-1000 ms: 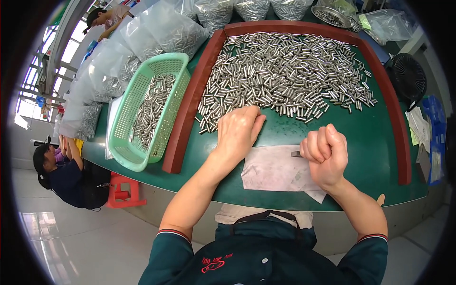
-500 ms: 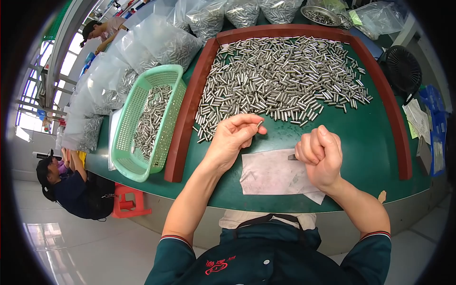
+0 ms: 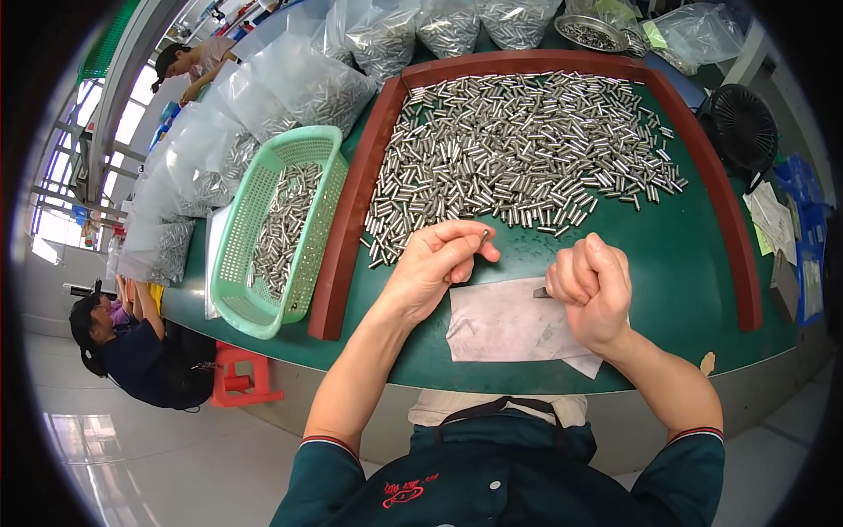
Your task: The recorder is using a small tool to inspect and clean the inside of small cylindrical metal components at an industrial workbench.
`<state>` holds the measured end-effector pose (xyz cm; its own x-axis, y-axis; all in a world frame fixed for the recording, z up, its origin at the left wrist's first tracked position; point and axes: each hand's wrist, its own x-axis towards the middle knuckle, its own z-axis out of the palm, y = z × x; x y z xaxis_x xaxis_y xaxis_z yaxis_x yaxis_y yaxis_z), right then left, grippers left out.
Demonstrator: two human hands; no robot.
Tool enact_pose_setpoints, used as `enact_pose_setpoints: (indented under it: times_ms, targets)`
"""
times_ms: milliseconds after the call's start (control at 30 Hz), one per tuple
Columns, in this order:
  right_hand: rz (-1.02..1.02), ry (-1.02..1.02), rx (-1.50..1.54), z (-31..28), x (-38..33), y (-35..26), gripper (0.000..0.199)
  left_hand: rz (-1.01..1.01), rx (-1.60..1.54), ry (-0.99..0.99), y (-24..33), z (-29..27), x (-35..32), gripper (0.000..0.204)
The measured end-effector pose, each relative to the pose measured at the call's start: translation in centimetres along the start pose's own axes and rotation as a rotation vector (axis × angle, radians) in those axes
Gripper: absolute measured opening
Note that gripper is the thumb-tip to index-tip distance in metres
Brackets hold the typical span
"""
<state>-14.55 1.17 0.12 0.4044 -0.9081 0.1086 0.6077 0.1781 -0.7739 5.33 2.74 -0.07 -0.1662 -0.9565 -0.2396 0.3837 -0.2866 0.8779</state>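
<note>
Between thumb and forefinger, my left hand [image 3: 439,259] pinches a small metal pin [image 3: 484,237], just in front of a broad heap of shiny metal pins [image 3: 518,149] on the green tabletop [image 3: 676,290]. My right hand [image 3: 590,290] is closed in a fist above a pale, smudged cloth [image 3: 500,325]. From its left side sticks out the flat end of a dark grey metal piece [image 3: 540,292]; the rest of it is hidden in the fingers.
A dark red raised border [image 3: 338,255] frames the heap on three sides. Left of it stands a green plastic basket [image 3: 230,255] with more pins. Clear bags of pins [image 3: 382,39] line the back and left. A black fan [image 3: 745,127] is at right. Two people sit at left, near a red stool [image 3: 241,378].
My left hand has turned the pin slightly, its tip now pointing more upright. My right hand keeps its place. The view has shifted a little.
</note>
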Motion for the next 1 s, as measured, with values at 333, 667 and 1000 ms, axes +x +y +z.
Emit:
enact_pose_setpoints:
  times_ms: [333,667,1000]
  targets:
    - [-0.029,-0.032,0.066,-0.1,0.0,0.0,0.044,0.415,1.236,-0.155,-1.0,2.6,-1.2,0.009]
    - [-0.026,-0.046,0.143,0.3,0.2,0.6,0.044,0.406,1.230,-0.094,-1.7,2.5,-1.3,0.007]
    - [-0.041,-0.029,0.096,0.4,0.3,1.0,0.045,0.362,1.192,-0.095,-1.8,2.5,-1.2,0.007]
